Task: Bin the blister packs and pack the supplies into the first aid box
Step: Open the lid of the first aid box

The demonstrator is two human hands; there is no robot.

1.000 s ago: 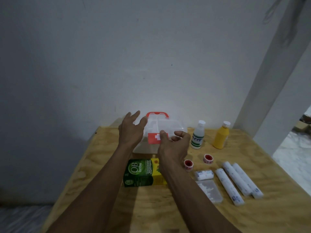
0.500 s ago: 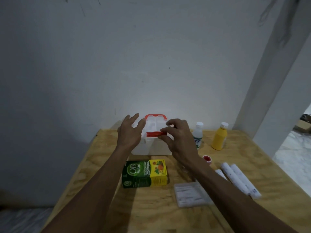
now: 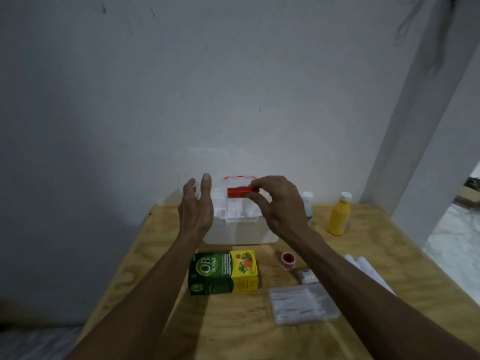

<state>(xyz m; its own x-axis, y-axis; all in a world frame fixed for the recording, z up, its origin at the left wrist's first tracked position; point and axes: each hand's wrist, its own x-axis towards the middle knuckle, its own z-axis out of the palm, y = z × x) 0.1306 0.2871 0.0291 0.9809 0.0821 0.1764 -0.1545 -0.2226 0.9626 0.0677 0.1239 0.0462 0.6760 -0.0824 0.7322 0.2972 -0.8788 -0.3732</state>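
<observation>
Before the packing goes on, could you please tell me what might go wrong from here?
1. The right hand pinches only the red latch of the first aid box; the lid could slip and drop shut.
2. The left hand is open beside the box, not gripping it, so the box may slide toward the wall.
3. The right forearm hangs over the red tape roll and could knock it.

Two bare forearms reach into view from the lower edge, uncovered from hand to elbow, with no sleeve or cuff showing anywhere along them. The left hand wears no glove, ring or wristband; its fingernails are short and plain. The right hand is likewise bare, with no watch or strap at the wrist and no jewellery on the fingers. Both arms are slim, with tendons and knuckles faintly outlined in the dim light.
</observation>
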